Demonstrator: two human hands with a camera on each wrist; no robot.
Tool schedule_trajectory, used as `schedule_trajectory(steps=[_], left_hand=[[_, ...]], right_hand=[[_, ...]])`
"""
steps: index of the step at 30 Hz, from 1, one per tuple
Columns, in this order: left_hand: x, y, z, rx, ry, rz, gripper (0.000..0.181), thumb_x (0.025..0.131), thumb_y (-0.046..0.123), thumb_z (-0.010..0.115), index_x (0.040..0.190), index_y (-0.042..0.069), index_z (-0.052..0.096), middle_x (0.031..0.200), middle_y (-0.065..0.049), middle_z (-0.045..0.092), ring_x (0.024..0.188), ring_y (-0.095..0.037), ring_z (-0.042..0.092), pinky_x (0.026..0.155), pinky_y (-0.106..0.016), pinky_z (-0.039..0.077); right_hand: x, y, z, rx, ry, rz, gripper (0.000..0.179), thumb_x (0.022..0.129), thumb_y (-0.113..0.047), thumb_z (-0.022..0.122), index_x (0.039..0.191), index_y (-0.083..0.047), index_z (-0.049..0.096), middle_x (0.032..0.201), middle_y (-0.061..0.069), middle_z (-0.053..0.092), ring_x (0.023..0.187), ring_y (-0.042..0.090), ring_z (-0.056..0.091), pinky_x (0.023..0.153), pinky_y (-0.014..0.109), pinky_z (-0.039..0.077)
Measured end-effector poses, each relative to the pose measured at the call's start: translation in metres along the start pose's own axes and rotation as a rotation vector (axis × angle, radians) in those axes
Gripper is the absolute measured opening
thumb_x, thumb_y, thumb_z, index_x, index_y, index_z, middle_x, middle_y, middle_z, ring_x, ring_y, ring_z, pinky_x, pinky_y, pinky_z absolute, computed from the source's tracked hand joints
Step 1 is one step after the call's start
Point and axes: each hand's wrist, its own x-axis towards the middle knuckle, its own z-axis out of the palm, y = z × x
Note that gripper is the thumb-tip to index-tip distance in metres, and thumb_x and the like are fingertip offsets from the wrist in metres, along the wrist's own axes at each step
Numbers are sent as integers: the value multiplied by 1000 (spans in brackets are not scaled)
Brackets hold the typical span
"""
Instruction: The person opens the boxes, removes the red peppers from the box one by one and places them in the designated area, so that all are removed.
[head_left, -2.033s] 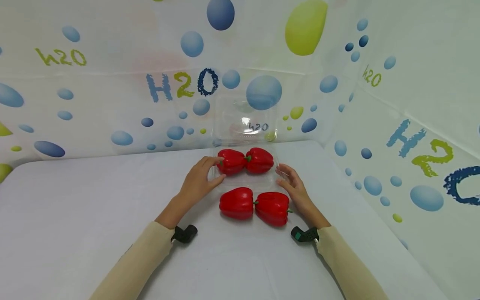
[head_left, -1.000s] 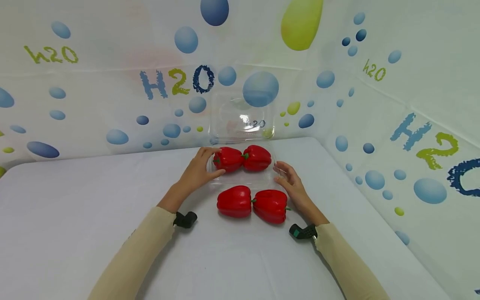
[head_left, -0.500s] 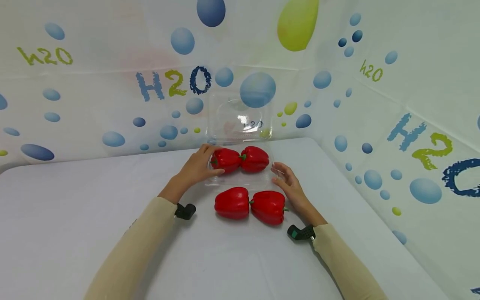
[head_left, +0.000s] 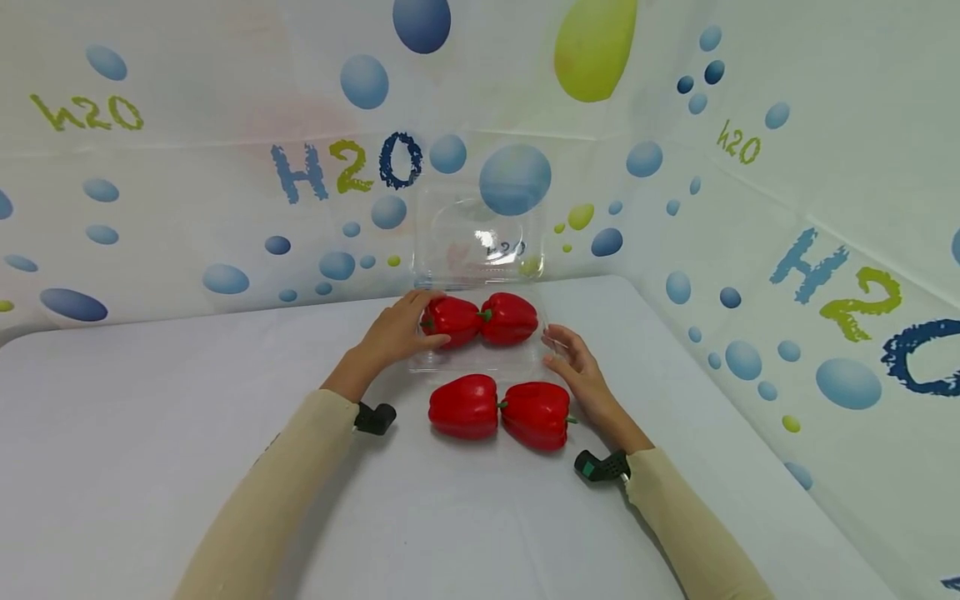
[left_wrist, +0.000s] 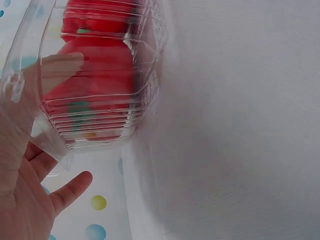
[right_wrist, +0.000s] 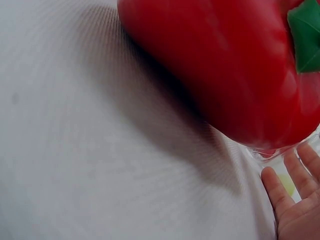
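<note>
A clear plastic clamshell container point(head_left: 487, 360) stands on the table with its lid point(head_left: 465, 225) raised at the back. Two red bell peppers point(head_left: 510, 318) lie inside, one beside the other. My left hand point(head_left: 393, 335) holds the container's left side around the left pepper point(head_left: 453, 321); in the left wrist view the thumb point(left_wrist: 62, 67) shows through the plastic, with other fingers outside. At the right wall rests my right hand point(head_left: 583, 371), fingers spread and fairly straight in the right wrist view. In front lie two more bell peppers, left point(head_left: 463, 407) and right point(head_left: 537, 415).
A white cloth covers the table point(head_left: 450, 533). Behind and to the right rises a white curtain point(head_left: 225, 208) with blue and green drops. Dark wrist cameras point(head_left: 375, 418) sit at both sleeves.
The left hand has shifted slightly forward and right, closer around the left pepper in the container. The view has drifted a little. The right hand and peppers keep their places.
</note>
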Motion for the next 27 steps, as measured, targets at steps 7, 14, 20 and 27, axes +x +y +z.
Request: schedule_trajectory(steps=[7,14,20,27], left_hand=[[2,-1,2,10,31,0,77,82,30,78,146,16,37,144,-14,41,131,-33,43,95,-51,51],[-2,3,1,46,64,24,73,81,32,78,142,14,42,139,-15,45,126,-34,47,94,-51,51],[-5,3,3,57,93,22,71,80,34,78,140,15,45,137,-14,47,125,-33,48,97,-54,48],[-9,2,6,57,129,64,72,78,33,80,139,14,47,131,-14,49,120,-33,51,93,-50,52]], right_hand=[[0,-3,-1,4,1,-7,60,97,-16,59,149,-9,31,153,12,35,142,25,35,109,34,36],[1,-2,-2,5,-3,-17,57,98,-14,57,149,-7,31,153,15,34,142,26,34,110,36,34],[1,-2,-2,7,-13,-14,58,98,-12,55,149,-6,29,155,16,32,143,27,32,111,38,32],[-1,-2,-2,11,-19,-9,57,98,-13,56,149,-6,31,154,15,34,143,27,33,110,37,34]])
